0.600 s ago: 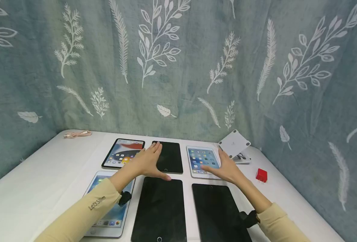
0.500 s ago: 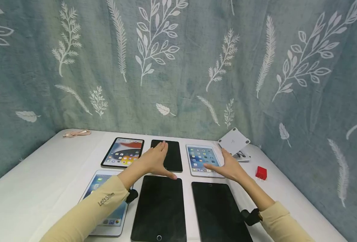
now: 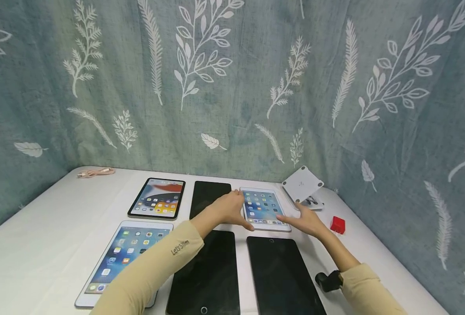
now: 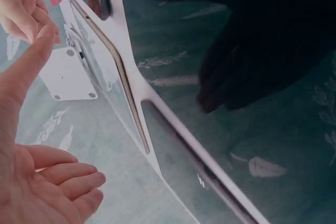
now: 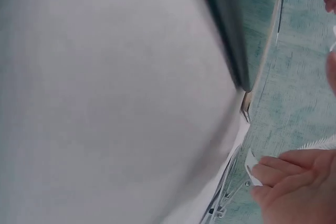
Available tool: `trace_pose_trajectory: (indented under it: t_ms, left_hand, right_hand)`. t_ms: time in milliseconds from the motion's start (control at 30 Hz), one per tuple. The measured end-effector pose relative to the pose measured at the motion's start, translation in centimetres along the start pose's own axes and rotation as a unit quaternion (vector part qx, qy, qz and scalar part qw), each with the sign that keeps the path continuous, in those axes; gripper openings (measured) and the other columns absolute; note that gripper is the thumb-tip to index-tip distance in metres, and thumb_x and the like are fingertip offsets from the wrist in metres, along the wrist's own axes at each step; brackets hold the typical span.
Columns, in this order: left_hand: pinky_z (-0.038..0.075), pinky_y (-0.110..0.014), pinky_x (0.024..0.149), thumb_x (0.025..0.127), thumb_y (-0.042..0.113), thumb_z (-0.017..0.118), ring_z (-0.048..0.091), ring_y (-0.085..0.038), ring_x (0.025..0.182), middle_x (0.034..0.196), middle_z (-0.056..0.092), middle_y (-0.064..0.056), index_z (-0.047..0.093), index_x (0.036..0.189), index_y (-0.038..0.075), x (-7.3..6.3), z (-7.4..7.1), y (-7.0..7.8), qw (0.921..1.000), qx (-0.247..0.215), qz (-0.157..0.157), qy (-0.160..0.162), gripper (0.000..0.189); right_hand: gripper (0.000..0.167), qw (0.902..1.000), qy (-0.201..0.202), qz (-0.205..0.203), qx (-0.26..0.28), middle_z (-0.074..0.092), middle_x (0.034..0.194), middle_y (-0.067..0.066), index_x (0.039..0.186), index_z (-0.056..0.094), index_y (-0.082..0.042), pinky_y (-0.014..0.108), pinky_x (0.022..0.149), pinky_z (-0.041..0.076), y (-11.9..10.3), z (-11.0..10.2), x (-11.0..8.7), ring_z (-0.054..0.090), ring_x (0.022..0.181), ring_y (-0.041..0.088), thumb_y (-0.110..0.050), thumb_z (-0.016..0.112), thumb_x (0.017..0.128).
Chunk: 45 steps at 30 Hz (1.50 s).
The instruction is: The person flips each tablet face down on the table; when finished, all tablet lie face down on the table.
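Observation:
A small white tablet (image 3: 264, 205) with a lit home screen lies at the back right of the table. My left hand (image 3: 229, 209) is over its left edge, thumb and fingers spread. At the right edge is my right hand (image 3: 306, 220), its thumb over the screen's lower corner. In the left wrist view the left hand (image 4: 58, 182) looks relaxed and holds nothing. The fingers of the right hand (image 5: 299, 177) are extended in the right wrist view. Whether either hand touches the tablet, I cannot tell.
Dark-screened tablets lie at far middle (image 3: 208, 195), near middle (image 3: 204, 280) and near right (image 3: 283, 275). Two lit tablets, one black-framed (image 3: 157, 199) and one white (image 3: 124, 251), lie left. A white stand (image 3: 302, 183), red charger (image 3: 337, 225) and coiled cable (image 3: 96, 172) are further out.
My left hand has moved right, from over the far dark tablet to the small white tablet's left edge. The right hand has shifted slightly right and down beside that tablet.

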State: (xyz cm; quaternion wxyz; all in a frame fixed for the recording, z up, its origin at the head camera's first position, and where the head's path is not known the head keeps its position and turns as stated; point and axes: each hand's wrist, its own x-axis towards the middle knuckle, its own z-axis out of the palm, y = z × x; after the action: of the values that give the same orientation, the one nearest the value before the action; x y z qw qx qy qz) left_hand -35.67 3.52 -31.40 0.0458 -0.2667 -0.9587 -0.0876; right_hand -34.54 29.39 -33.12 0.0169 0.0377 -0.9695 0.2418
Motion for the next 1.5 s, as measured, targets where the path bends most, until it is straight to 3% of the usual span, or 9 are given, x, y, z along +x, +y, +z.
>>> trace_pose_trajectory:
  t_ms: [267, 433, 600, 767, 900, 1133, 1300, 1400, 1500]
  left_hand:
    - [0.050, -0.032, 0.088, 0.068, 0.059, 0.079, 0.059, -0.017, 0.100, 0.120, 0.062, -0.007, 0.060, 0.123, 0.005, 1.8, 1.6, 1.6, 0.9993, -0.008, -0.012, -0.034, 0.079]
    - [0.051, -0.031, 0.082, 0.068, 0.055, 0.081, 0.060, -0.017, 0.096, 0.117, 0.064, -0.007, 0.062, 0.119, 0.007, 2.5, 2.3, 2.5, 0.9982, -0.016, -0.023, -0.052, 0.073]
    - [0.048, -0.030, 0.076, 0.073, 0.049, 0.080, 0.057, -0.016, 0.087, 0.116, 0.065, -0.008, 0.063, 0.118, 0.006, 2.7, 2.8, 3.0, 0.9959, -0.027, -0.048, -0.072, 0.064]
    - [0.044, -0.029, 0.071, 0.080, 0.042, 0.076, 0.052, -0.016, 0.080, 0.116, 0.066, -0.008, 0.065, 0.118, 0.005, 2.8, 3.1, 3.1, 0.9933, -0.027, -0.071, -0.087, 0.054]
    - [0.043, -0.029, 0.071, 0.083, 0.040, 0.073, 0.051, -0.017, 0.081, 0.116, 0.065, -0.008, 0.064, 0.120, 0.005, 3.0, 3.2, 3.2, 0.9924, -0.025, -0.072, -0.096, 0.051]
    - [0.043, -0.029, 0.073, 0.085, 0.036, 0.073, 0.051, -0.016, 0.083, 0.114, 0.065, -0.008, 0.064, 0.117, 0.005, 3.1, 3.3, 2.9, 0.9924, -0.034, -0.054, -0.105, 0.045]
    - [0.045, -0.028, 0.080, 0.087, 0.034, 0.071, 0.050, -0.016, 0.087, 0.117, 0.064, -0.009, 0.060, 0.123, 0.002, 3.1, 3.1, 2.5, 0.9918, -0.059, -0.036, -0.107, 0.049]
    - [0.045, -0.029, 0.088, 0.087, 0.034, 0.070, 0.049, -0.016, 0.091, 0.120, 0.062, -0.010, 0.057, 0.126, 0.001, 3.0, 2.8, 2.3, 0.9911, -0.080, -0.029, -0.102, 0.052]
    - [0.044, -0.030, 0.089, 0.087, 0.034, 0.069, 0.049, -0.017, 0.093, 0.118, 0.061, -0.010, 0.056, 0.126, 0.001, 3.0, 2.7, 2.4, 0.9898, -0.097, -0.026, -0.101, 0.053]
  right_hand:
    - [0.099, 0.9974, -0.062, -0.010, 0.035, 0.032, 0.146, 0.036, 0.141, 0.027, 0.018, 0.058, 0.105, 0.036, 0.9, 0.2, -0.1, 0.035, 0.134, 0.049, -0.055, 0.062, 0.086]
    - [0.073, 0.9967, -0.065, -0.033, 0.036, 0.060, 0.104, 0.026, 0.118, 0.052, 0.014, 0.040, 0.079, 0.048, 1.0, 0.4, 0.3, 0.056, 0.094, 0.031, -0.050, 0.065, 0.085]
    - [0.046, 0.9966, -0.069, -0.034, 0.030, 0.034, 0.067, -0.001, 0.076, 0.049, -0.002, 0.027, 0.058, 0.029, 0.9, 0.6, 0.6, 0.036, 0.066, 0.014, -0.044, 0.067, 0.084]
    - [0.041, 0.9962, -0.081, -0.018, 0.028, 0.049, 0.076, 0.006, 0.090, 0.064, 0.006, 0.028, 0.063, 0.036, 0.6, 0.8, 0.6, 0.044, 0.074, 0.018, -0.035, 0.067, 0.085]
    - [0.061, 0.9902, -0.101, 0.028, 0.092, 0.054, 0.119, 0.026, 0.122, 0.052, 0.020, 0.046, 0.094, 0.043, 0.3, 0.7, 0.9, 0.049, 0.107, 0.032, -0.031, 0.063, 0.090]
    - [0.072, 0.9236, -0.139, 0.108, 0.341, 0.005, 0.156, 0.031, 0.144, 0.015, 0.018, 0.058, 0.117, 0.000, 1.0, 0.3, 1.1, -0.001, 0.146, 0.043, -0.019, 0.052, 0.095]
    - [0.030, 0.8821, -0.115, 0.079, 0.450, 0.069, 0.113, 0.009, 0.122, 0.052, 0.008, 0.033, 0.102, 0.041, 1.2, -0.5, 0.9, 0.061, 0.109, 0.013, -0.010, 0.048, 0.098]
    - [0.022, 0.8633, -0.118, 0.044, 0.489, 0.070, 0.083, -0.007, 0.116, 0.053, 0.005, 0.019, 0.073, 0.049, 0.9, -0.9, 0.7, 0.064, 0.076, 0.001, -0.005, 0.044, 0.098]
    - [0.035, 0.8519, -0.116, 0.022, 0.510, 0.071, 0.084, -0.006, 0.130, 0.038, 0.014, 0.019, 0.074, 0.054, 0.4, -1.3, 0.5, 0.068, 0.076, 0.002, -0.002, 0.042, 0.099]
